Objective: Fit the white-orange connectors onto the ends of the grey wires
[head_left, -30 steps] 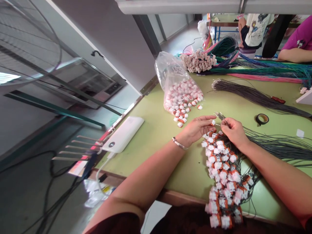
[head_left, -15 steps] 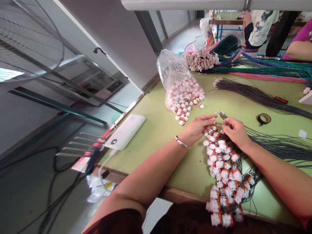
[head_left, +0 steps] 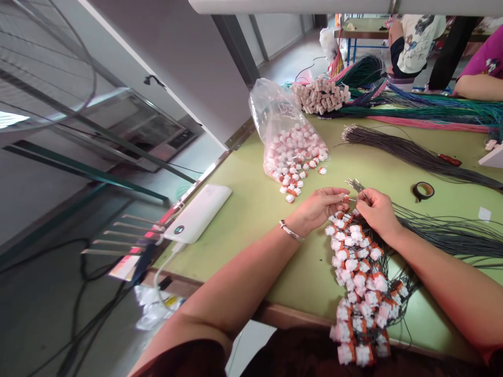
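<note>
We pinch 1 small white-and-orange plastic connector (head_left: pixel 345 198) in our left hand (head_left: pixel 319 208); our right hand (head_left: pixel 376 210) grips 1 thin dark wire (head_left: pixel 354 186), fingers closed.

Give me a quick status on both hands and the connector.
Left hand pinching small white-orange connector. Right hand pinching dark wire end at it. Finished wired connectors heaped below hands.

Matt green table top (head_left: pixel 251 209) under both hands. Small glossy plastic connector (head_left: pixel 345 199), white and orange, pinched between left hand (head_left: pixel 320 207) and right hand (head_left: pixel 375 209). Thin dark rubbery-sheathed wires (head_left: pixel 451 235) beyond the right hand. Crinkled clear plastic bag (head_left: pixel 283 131) beyond the left. Shiny metal bangle (head_left: pixel 290 231) on left wrist.
</note>
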Motion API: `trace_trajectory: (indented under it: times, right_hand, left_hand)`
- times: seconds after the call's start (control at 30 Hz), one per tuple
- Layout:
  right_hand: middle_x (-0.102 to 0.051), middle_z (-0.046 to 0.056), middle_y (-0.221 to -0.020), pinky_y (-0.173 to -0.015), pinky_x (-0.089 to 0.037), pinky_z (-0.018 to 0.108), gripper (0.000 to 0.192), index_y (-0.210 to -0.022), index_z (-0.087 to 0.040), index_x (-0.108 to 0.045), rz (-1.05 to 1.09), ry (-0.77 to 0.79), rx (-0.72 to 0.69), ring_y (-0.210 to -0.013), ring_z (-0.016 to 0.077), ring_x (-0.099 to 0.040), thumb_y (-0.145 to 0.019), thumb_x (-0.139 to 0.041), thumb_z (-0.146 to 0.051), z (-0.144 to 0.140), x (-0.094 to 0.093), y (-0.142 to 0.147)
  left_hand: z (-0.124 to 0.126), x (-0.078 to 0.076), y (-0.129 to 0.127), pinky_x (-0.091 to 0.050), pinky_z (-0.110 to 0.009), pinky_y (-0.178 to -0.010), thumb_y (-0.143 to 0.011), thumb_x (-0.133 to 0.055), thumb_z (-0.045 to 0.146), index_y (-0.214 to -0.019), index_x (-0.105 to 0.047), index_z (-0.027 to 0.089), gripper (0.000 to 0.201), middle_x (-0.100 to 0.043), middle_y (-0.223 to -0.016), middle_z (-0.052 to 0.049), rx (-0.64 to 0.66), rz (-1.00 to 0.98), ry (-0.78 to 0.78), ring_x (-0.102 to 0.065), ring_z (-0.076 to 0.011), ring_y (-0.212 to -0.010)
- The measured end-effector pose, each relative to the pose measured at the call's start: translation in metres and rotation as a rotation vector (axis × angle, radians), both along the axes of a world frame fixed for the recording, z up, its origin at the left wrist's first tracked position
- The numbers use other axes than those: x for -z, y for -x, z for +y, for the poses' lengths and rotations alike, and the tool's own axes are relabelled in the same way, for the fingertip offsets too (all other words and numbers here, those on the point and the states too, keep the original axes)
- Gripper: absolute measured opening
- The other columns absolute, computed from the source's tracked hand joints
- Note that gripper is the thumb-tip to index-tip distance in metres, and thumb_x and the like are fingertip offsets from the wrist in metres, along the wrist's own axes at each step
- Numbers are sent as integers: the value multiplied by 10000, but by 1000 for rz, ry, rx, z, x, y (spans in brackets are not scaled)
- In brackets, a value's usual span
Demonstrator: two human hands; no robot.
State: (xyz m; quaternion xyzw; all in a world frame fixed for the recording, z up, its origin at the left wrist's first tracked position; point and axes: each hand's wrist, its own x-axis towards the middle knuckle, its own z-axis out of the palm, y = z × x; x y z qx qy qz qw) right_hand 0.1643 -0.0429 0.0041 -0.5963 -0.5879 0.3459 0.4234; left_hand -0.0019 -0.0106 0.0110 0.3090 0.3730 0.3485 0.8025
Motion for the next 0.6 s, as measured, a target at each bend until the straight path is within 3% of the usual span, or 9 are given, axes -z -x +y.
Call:
trace_trajectory:
  times: [0.17,0.37,0.6]
  right_hand:
    - [-412,-56,-476,-483,-295,242,68,-591,-198,-495,-61,-35,26,-467,94,-343,-641,-495,-243,0,1,-1]
    - [-394,-60,-488,-482,-285,242,75,-606,-194,-504,-52,-26,4,-482,92,-322,-637,-500,-263,1,4,-2]
    - [-490,-36,-512,-472,-302,236,126,-613,-188,-523,120,103,-76,-489,99,-394,-616,-515,-314,4,2,-3]
  left_hand:
    - [-1,1,0,-476,-142,-526,-754,-692,99,-820,-655,79,78,-666,-641,-36,5,71,-71,-603,-58,-530]
    - [-6,2,-6,-461,-200,-494,-634,-799,239,-724,-659,96,219,-641,-562,-8,-105,295,-369,-566,-79,-481]
    - [-7,9,-13,-485,-233,-608,-569,-833,264,-706,-670,101,269,-681,-646,-25,-69,186,-366,-599,-92,-580]
